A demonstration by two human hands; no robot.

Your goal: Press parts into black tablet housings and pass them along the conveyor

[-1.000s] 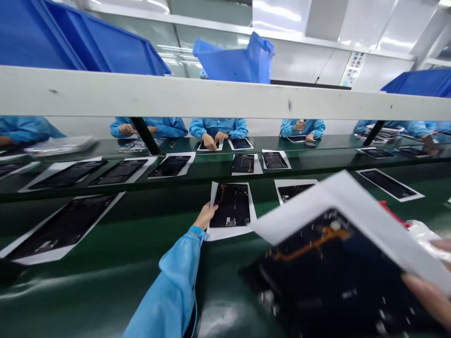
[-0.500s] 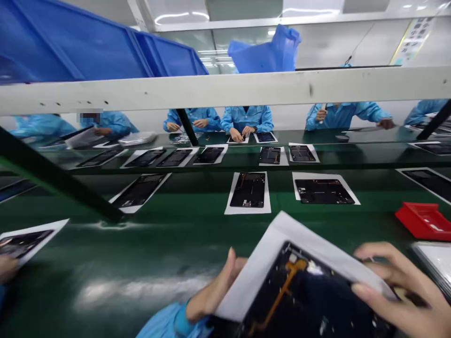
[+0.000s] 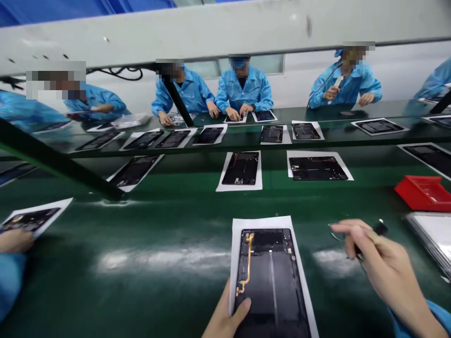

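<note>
My left hand point(image 3: 228, 313) grips the lower left edge of an opened tablet housing point(image 3: 260, 263) lying on a white paper sheet point(image 3: 296, 244), thumb on top. The black housing shows an orange flex cable point(image 3: 249, 258) down its left side and a grey strip along the middle. Apart from it on the right, my right hand point(image 3: 385, 265) hovers above the green bench with its fingers drawn together. Dark parts of a small object point(image 3: 380, 228) show around those fingers, too covered to name.
A red bin point(image 3: 424, 193) and a stack of clear-edged trays point(image 3: 431, 239) stand at the right. Several housings on paper, one here point(image 3: 241, 169), line the bench and shelf. A green post point(image 3: 70, 164) slants at left. A co-worker's hand point(image 3: 16, 241) holds another housing; people sit opposite.
The tablet housing has turned from tilted to nearly upright in view. My right hand has let go of its sheet and moved away to the right. The camera has tipped downward.
</note>
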